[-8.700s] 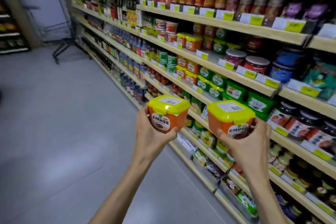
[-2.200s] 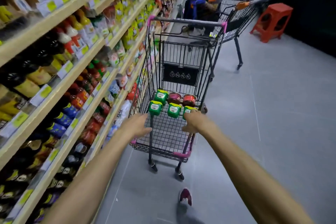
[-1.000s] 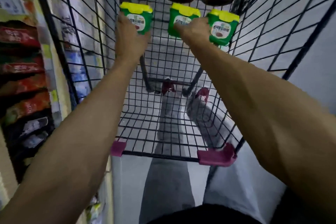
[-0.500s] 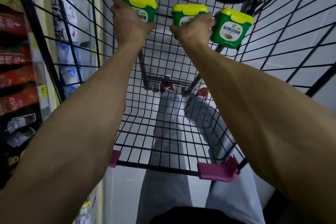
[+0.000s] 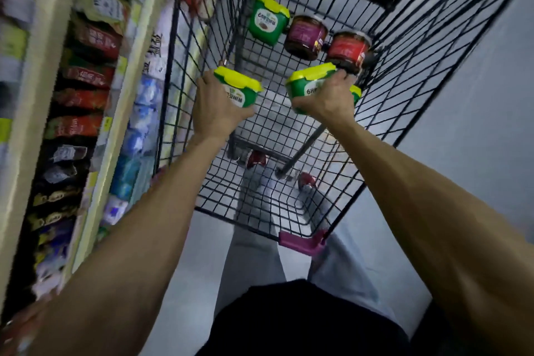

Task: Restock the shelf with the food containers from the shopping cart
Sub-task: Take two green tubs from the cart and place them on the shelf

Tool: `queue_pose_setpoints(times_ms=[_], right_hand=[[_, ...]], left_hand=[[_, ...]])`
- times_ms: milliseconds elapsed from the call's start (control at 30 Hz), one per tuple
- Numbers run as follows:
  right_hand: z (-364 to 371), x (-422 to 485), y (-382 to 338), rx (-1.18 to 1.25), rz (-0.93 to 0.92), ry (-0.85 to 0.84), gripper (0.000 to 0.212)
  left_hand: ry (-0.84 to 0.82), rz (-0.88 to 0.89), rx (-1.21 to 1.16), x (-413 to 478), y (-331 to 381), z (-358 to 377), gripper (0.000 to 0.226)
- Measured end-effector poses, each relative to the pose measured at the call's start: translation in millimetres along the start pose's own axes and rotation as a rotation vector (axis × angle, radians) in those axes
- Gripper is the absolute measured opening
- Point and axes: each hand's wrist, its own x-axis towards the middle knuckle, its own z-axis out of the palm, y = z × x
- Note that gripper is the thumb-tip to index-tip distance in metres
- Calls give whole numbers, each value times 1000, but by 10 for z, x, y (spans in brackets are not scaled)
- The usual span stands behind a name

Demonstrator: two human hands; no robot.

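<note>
Both my arms reach down into a black wire shopping cart (image 5: pixel 384 113). My left hand (image 5: pixel 215 113) grips a green tub with a yellow lid (image 5: pixel 238 87), lifted off the cart floor. A second green tub with a yellow lid (image 5: pixel 310 78) is tilted in my right hand (image 5: pixel 326 100). Behind that hand a sliver of a third green tub (image 5: pixel 356 93) shows. Farther in the cart lie another green tub (image 5: pixel 267 20), a purple-labelled jar (image 5: pixel 306 37) and a red-labelled jar (image 5: pixel 348 50).
Store shelves (image 5: pixel 112 124) packed with sachets and packets run along the left, right against the cart. Grey floor (image 5: pixel 476 95) lies to the right. My legs and red shoes (image 5: pixel 255 159) show through the cart mesh, and a pink corner guard (image 5: pixel 302 243) marks the near rim.
From resting on the two tubs on the cart floor, my hands have closed on them and raised them. The view has swung back, showing more of the cart's far end.
</note>
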Motion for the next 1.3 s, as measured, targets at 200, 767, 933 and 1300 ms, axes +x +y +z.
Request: queue_pose_setpoints(times_ms=[200, 767, 933, 1300], right_hand=[[-519, -546, -187, -89, -232, -26, 112], [-604, -2709, -1098, -319, -1109, -181, 103], [-265, -3648, -1352, -309, -1338, -233, 102], [586, -6136, -995, -179, -1700, -472, 88]], left_hand=[[188, -99, -36, -877, 57, -574, 110], [919, -685, -419, -3674, -982, -1460, 87], [1150, -819, -493, -4636, -1392, -1486, 84], [1533, -1035, -526, -7087, -2294, -1328, 77]])
